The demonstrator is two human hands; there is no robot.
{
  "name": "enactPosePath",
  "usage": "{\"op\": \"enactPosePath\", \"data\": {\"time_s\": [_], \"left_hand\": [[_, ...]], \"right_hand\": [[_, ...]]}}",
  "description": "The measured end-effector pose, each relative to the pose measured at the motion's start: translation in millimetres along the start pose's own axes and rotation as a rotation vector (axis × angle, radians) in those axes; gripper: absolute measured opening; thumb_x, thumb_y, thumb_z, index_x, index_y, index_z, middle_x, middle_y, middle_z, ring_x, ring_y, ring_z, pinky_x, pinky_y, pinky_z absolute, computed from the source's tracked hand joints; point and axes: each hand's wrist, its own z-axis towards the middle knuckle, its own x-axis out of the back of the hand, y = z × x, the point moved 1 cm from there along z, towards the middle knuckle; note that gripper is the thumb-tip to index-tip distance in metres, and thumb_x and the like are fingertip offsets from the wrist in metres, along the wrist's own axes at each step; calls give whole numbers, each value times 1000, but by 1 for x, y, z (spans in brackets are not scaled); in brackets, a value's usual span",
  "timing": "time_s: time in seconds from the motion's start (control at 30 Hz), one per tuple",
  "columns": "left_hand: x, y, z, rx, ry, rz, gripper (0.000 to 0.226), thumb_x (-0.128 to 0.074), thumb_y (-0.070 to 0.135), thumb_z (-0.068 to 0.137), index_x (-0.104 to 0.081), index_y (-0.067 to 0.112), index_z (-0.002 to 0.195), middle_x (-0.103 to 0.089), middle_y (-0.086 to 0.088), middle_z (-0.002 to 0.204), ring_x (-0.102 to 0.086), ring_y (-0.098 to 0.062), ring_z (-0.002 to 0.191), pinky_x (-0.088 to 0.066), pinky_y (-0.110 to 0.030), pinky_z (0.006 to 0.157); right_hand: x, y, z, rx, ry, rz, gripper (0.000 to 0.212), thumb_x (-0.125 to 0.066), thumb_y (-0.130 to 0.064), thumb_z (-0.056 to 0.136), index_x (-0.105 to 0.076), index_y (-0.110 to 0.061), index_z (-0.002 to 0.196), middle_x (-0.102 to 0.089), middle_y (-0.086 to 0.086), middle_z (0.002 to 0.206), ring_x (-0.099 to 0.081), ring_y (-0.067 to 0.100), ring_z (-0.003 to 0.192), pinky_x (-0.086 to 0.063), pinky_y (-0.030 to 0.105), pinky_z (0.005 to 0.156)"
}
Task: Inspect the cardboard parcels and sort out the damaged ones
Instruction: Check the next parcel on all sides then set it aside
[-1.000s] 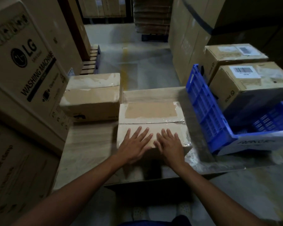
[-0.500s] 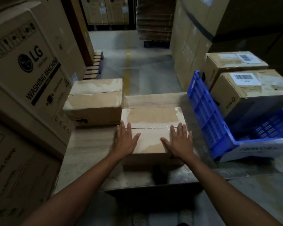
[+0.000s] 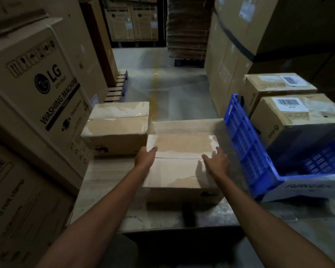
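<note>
The low brown cardboard parcel (image 3: 177, 171) lies between the two hands on the pale wood-grain table (image 3: 108, 176), with its taped seam running from one hand across to the other. The left hand (image 3: 145, 159) lies at the parcel's left top edge, fingers straight and close together, pointing away from the person. The right hand (image 3: 216, 163) rests on the top near the right edge, fingers loosely spread. Neither hand curls round anything. To inspect well, it seems best to slide both palms outward and down over the side walls, feeling for crushed corners and lifted tape. Then tip the parcel toward the body to show the far face and the underside. Lift evenly, since the glossy tape looks wrinkled and might peel. Room is tight: a second tan cardboard parcel (image 3: 118, 130) sits just beyond the left hand, and a blue plastic crate (image 3: 246, 146) stands just outside the right hand, so the turn is better made in place.
</note>
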Motion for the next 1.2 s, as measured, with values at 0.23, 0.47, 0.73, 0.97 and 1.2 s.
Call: {"op": "enactPosePath", "data": {"time_s": [0.23, 0.47, 0.73, 0.97, 1.2], "left_hand": [[1, 30, -8, -88, 53, -120, 30, -53, 41, 99, -44, 13, 92, -53, -5, 89, -52, -24, 84, -42, -37, 73], [6, 35, -20, -39, 107, -495, 61, -43, 70, 93, -61, 13, 83, -64, -5, 79, -62, -23, 72, -52, -34, 64], [14, -26, -15, -40, 35, -404, 68, -58, 85, 68, -63, 24, 97, -71, -12, 106, -67, -34, 101, -52, -62, 92], [19, -4, -62, -749, 250, 175, 25, -59, 4, 93, -57, 3, 117, -54, -15, 121, -55, -24, 110, -52, -32, 82], [0, -15, -68, -1072, 99, 698, 50, -42, 35, 98, -51, 9, 140, -46, -18, 149, -37, -35, 143, -34, -56, 113]], "right_hand": [[28, -21, 2, -143, 179, 6, 76, -67, -44, 86, -33, -21, 149, -29, 19, 146, -38, 41, 129, -44, 52, 97], [47, -25, -4, -125, 288, 223, 63, -73, -26, 85, -41, -12, 138, -41, 17, 138, -54, 32, 109, -43, 37, 82], [30, 19, -28, -127, 185, 286, 61, -76, -10, 78, -44, -4, 129, -49, 20, 131, -55, 37, 116, -48, 42, 94], [31, 19, -44, 54, 266, 179, 75, -72, -7, 80, -36, -10, 145, -43, 18, 139, -50, 36, 123, -49, 44, 96], [10, -17, -63, 668, 243, -311, 69, -69, -11, 79, -47, -10, 145, -45, 18, 152, -36, 37, 146, -33, 58, 116]]}}
